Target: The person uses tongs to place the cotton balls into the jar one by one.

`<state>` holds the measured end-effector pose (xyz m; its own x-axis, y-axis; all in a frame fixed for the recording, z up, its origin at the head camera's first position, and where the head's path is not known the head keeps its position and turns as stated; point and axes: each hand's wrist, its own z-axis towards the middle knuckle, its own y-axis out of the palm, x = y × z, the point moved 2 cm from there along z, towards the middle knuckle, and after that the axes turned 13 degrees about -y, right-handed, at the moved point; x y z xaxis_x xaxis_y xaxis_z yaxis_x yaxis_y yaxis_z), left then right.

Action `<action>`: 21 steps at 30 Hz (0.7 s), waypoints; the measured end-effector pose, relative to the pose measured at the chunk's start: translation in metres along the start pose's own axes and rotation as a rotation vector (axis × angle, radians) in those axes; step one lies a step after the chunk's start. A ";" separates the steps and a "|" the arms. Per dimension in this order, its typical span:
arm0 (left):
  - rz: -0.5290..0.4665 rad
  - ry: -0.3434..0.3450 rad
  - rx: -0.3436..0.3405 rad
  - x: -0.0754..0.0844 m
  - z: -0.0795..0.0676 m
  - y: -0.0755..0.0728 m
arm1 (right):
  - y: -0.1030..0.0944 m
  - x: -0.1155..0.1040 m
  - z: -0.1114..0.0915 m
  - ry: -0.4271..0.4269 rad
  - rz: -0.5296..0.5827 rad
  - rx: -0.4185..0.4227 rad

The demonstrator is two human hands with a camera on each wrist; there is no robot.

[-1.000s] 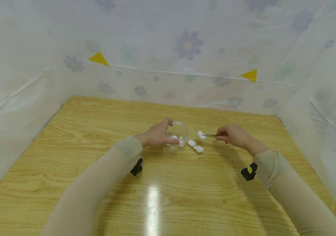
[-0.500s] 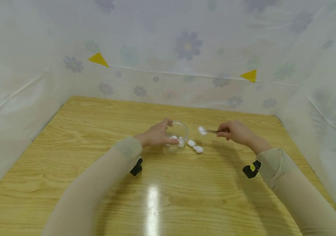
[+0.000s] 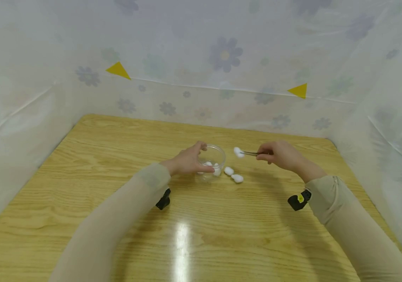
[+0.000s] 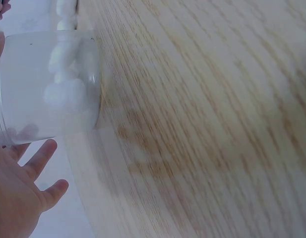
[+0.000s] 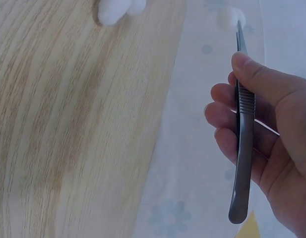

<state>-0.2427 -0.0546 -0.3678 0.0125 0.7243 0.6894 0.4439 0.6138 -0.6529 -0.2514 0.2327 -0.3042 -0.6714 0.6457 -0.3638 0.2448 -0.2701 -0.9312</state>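
Note:
My left hand (image 3: 188, 158) grips a clear round jar (image 4: 24, 74) by its rim, thumb on the near side and fingers round the far side. Several white cotton balls (image 4: 66, 94) lie inside it. My right hand (image 3: 280, 156) pinches metal tweezers (image 5: 246, 124) between thumb and fingers. A cotton ball (image 3: 238, 152) is held in the tweezer tips, raised above the table to the right of the jar's rim. Two more cotton balls, a nearer one (image 3: 237, 178) and a farther one (image 3: 229, 170), lie on the table just right of the jar.
The wood-grain table (image 3: 201, 235) reaches back to a flower-patterned curtain (image 3: 187, 51) that also hangs at both sides. Yellow triangles (image 3: 297, 90) mark the curtain. Each wrist carries a black camera, such as the right one (image 3: 297, 201).
My right hand has lifted the cotton ball in the tweezers, then moved it slightly left toward the jar. The left hand and jar have stayed in place.

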 end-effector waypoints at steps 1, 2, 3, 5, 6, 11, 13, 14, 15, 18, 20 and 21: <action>0.000 0.002 0.000 0.000 0.000 0.000 | -0.001 -0.001 0.001 -0.002 0.000 0.001; 0.000 0.002 -0.001 0.000 0.000 0.000 | -0.001 -0.003 0.002 -0.003 0.000 0.002; 0.000 0.001 -0.001 0.000 0.000 0.000 | -0.002 -0.004 0.003 -0.004 -0.002 0.002; -0.001 0.000 -0.001 0.001 0.000 0.000 | -0.003 -0.008 0.005 -0.007 -0.006 0.000; 0.000 -0.002 -0.001 0.001 0.000 -0.001 | -0.003 -0.009 0.007 -0.008 -0.009 -0.002; 0.004 -0.007 -0.005 0.001 -0.001 -0.001 | -0.003 -0.016 0.013 -0.010 -0.014 -0.011; 0.001 -0.009 -0.008 0.001 -0.002 -0.001 | -0.003 -0.019 0.016 -0.011 -0.008 -0.014; -0.001 -0.012 -0.008 0.001 -0.002 -0.001 | -0.003 -0.021 0.017 -0.012 -0.007 -0.015; -0.004 -0.015 -0.007 0.001 -0.002 -0.001 | -0.003 -0.022 0.019 -0.012 -0.004 -0.016; -0.008 -0.021 0.002 0.001 -0.002 -0.002 | -0.003 -0.026 0.023 -0.022 -0.010 -0.016; -0.008 -0.024 0.006 0.002 -0.002 -0.003 | -0.002 -0.029 0.026 -0.027 -0.017 -0.020; -0.008 -0.023 0.006 0.002 -0.003 -0.003 | -0.002 -0.030 0.027 -0.029 -0.021 -0.023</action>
<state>-0.2414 -0.0556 -0.3636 -0.0114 0.7262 0.6874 0.4382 0.6216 -0.6493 -0.2507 0.1941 -0.2906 -0.6967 0.6295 -0.3440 0.2464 -0.2403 -0.9389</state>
